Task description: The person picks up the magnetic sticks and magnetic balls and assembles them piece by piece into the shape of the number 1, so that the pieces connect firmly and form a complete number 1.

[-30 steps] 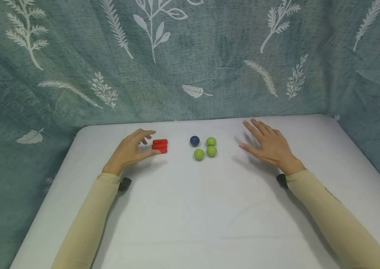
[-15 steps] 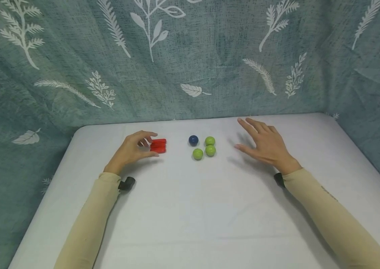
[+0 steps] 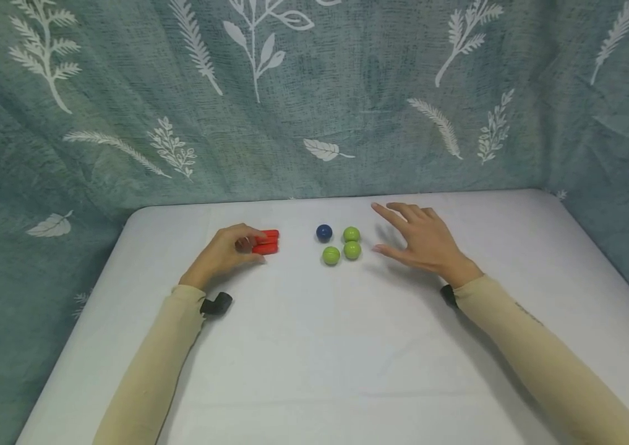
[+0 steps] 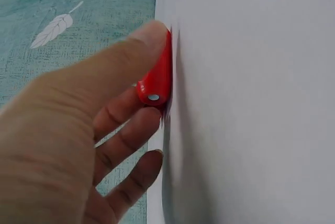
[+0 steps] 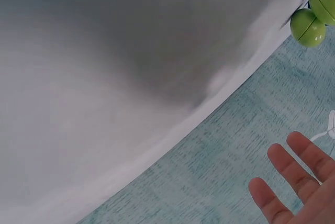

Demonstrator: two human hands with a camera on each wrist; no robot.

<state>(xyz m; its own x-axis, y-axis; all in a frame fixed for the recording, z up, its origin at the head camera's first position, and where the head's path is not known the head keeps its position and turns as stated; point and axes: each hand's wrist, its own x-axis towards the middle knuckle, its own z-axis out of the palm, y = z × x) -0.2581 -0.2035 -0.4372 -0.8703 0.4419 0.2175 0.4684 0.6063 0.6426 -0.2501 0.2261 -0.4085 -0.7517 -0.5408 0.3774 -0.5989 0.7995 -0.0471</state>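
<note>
Near the far edge of the tabletop point(image 3: 314, 346), red pieces point(image 3: 266, 248) are flanked by the parted thumb and fingers of the left hand point(image 3: 225, 250); whether they are touched cannot be told. The right hand point(image 3: 425, 242) is held, fingers spread, just beside the green balls point(image 3: 352, 250).

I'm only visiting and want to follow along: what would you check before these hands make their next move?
1. Left hand at the red pieces: ok, thumb and fingers are around them.
2. Firm grip on the red pieces: cannot tell.
3. Right hand holding nothing: ok.
4. Right hand touching the green balls: not ok, there is a gap.
5. Blue ball apart from the green balls: ok.
</note>
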